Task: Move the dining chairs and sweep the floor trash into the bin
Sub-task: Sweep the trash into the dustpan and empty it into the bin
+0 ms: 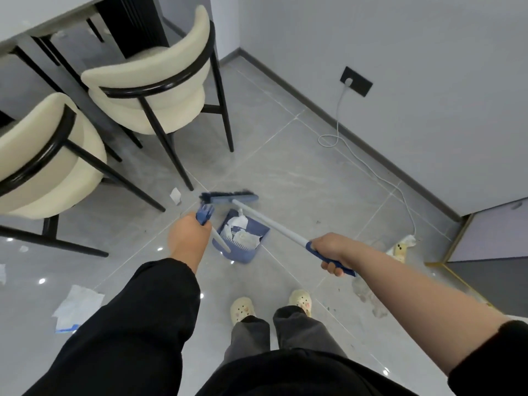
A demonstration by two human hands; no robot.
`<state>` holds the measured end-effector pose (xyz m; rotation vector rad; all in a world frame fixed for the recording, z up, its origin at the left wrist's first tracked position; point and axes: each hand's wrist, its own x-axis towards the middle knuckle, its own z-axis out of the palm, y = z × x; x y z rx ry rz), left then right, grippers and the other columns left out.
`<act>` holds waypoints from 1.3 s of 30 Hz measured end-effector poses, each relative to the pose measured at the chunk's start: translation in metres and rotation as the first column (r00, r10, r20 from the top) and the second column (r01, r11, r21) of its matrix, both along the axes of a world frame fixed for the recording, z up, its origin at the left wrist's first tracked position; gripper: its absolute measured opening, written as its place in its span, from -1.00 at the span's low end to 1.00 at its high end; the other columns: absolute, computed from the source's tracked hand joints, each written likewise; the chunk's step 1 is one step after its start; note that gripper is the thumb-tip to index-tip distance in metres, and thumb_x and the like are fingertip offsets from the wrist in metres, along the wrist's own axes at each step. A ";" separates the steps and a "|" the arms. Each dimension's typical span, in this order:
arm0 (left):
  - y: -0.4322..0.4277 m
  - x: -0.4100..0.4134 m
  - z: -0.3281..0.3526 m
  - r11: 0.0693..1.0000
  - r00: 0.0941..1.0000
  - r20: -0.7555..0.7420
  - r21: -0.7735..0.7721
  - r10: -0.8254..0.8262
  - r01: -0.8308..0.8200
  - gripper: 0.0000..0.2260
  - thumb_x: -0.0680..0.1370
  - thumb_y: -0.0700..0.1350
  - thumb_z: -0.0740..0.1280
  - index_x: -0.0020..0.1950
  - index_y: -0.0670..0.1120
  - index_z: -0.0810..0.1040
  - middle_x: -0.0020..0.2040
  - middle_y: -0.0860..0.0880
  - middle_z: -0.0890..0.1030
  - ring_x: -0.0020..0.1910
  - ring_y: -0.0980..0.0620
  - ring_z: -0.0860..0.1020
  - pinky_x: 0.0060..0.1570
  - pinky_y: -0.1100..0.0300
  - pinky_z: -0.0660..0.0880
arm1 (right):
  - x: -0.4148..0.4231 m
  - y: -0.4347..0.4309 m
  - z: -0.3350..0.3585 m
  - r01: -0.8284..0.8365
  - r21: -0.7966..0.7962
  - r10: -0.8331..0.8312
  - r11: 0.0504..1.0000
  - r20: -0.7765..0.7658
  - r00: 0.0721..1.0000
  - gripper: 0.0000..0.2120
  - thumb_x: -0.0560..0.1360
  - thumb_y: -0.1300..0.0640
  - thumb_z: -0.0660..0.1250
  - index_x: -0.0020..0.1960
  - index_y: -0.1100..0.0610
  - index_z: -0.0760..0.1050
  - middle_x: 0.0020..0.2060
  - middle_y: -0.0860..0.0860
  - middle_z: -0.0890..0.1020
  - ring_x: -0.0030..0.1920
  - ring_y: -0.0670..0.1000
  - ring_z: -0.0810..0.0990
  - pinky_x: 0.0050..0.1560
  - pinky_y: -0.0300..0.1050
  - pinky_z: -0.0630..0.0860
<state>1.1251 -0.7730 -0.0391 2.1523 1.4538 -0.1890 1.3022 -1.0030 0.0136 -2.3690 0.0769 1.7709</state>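
Observation:
My right hand (331, 251) grips the blue end of a white broom handle (271, 221). The blue broom head (230, 197) rests on the grey tiles just beyond a blue dustpan (243, 241) that holds crumpled white paper. My left hand (187, 237) grips the blue top of the dustpan's upright handle (205, 214). Two cream dining chairs with black frames stand at the left, one (160, 90) farther off and one (43, 167) nearer. A small white scrap (175, 195) lies by a chair leg, left of the broom head. A larger white paper (77, 307) lies at the lower left.
A grey table (43, 12) stands behind the chairs. A white cable (371, 167) runs from a black wall socket (356, 81) along the baseboard to a yellow object (400, 251) on the floor at the right. My feet in cream clogs (242, 310) stand behind the dustpan.

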 end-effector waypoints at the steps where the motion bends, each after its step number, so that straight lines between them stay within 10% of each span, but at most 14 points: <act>1: -0.001 -0.005 -0.001 1.000 1.000 -0.001 -0.004 0.030 -0.030 -0.82 0.57 -0.06 0.24 -0.08 -0.16 0.51 -0.27 -0.10 0.51 -0.25 -0.11 0.50 -0.24 0.14 0.43 | 0.005 0.007 -0.003 -0.047 0.011 0.046 0.999 0.058 0.997 -0.76 0.57 0.08 0.09 0.11 0.20 0.39 -0.43 0.10 0.40 -0.55 -0.01 0.26 -0.56 -0.31 0.19; 12: 0.020 -0.002 -0.017 0.986 0.985 -0.072 -0.042 0.160 -0.163 -0.82 0.59 -0.03 0.22 -0.06 -0.14 0.48 -0.20 -0.12 0.53 -0.20 -0.11 0.52 -0.22 0.14 0.39 | 0.045 0.120 -0.065 -0.382 -0.118 0.397 0.917 0.169 0.902 -0.65 0.64 0.22 -0.04 0.38 0.29 0.22 -0.41 0.18 0.38 -0.50 0.05 0.31 -0.52 -0.25 0.27; 20: 0.021 0.000 -0.003 0.975 0.984 0.013 -0.138 0.177 -0.174 -0.81 0.57 -0.07 0.23 -0.10 -0.17 0.52 -0.22 -0.16 0.57 -0.23 -0.14 0.56 -0.24 0.11 0.48 | 0.028 0.054 -0.043 -0.175 -0.075 0.161 0.982 -0.161 0.974 -0.86 0.42 0.22 0.08 -0.31 0.14 0.21 -0.59 0.05 0.29 -0.58 -0.08 0.11 -0.41 -0.30 0.04; 23: 0.026 0.000 0.004 0.946 0.977 -0.012 -0.248 0.215 -0.211 -0.81 0.55 -0.14 0.22 -0.25 -0.14 0.44 -0.32 -0.17 0.59 -0.36 -0.14 0.60 -0.37 0.17 0.48 | 0.042 0.030 -0.010 -0.132 -0.020 0.129 0.991 -0.110 0.986 -0.80 0.49 0.10 0.16 0.05 0.01 0.50 -0.49 0.07 0.35 -0.50 -0.04 0.15 -0.44 -0.24 0.08; 27: 0.035 0.002 0.011 0.950 0.977 -0.122 -0.240 0.176 -0.201 -0.87 0.57 -0.23 0.19 -0.16 -0.21 0.44 -0.38 -0.13 0.51 -0.45 -0.02 0.46 -0.42 0.19 0.37 | 0.059 0.046 0.014 -0.278 0.060 0.273 0.959 0.079 0.959 -0.68 0.61 0.07 0.08 0.31 -0.17 0.37 -0.41 0.09 0.38 -0.53 -0.01 0.25 -0.54 -0.28 0.17; 31: 0.031 0.007 0.006 0.949 0.977 -0.181 -0.271 0.116 -0.163 -0.82 0.60 -0.25 0.18 0.06 -0.29 0.54 0.02 -0.26 0.63 -0.02 -0.20 0.61 -0.01 0.04 0.54 | 0.073 0.114 -0.039 -0.500 -0.003 0.482 0.866 0.274 0.833 -0.65 0.62 0.16 0.04 0.34 0.17 0.39 -0.43 0.17 0.42 -0.55 0.05 0.34 -0.53 -0.25 0.26; 39: 0.035 0.005 -0.016 0.958 0.979 -0.149 -0.228 0.141 -0.173 -0.83 0.57 -0.23 0.24 0.07 -0.28 0.54 0.02 -0.27 0.62 0.02 -0.22 0.60 -0.05 0.05 0.50 | 0.035 0.125 -0.105 -0.489 -0.012 0.484 0.872 0.163 0.860 -0.75 0.57 0.29 0.14 0.20 0.20 0.46 -0.04 0.19 0.57 -0.37 0.05 0.37 -0.39 -0.19 0.39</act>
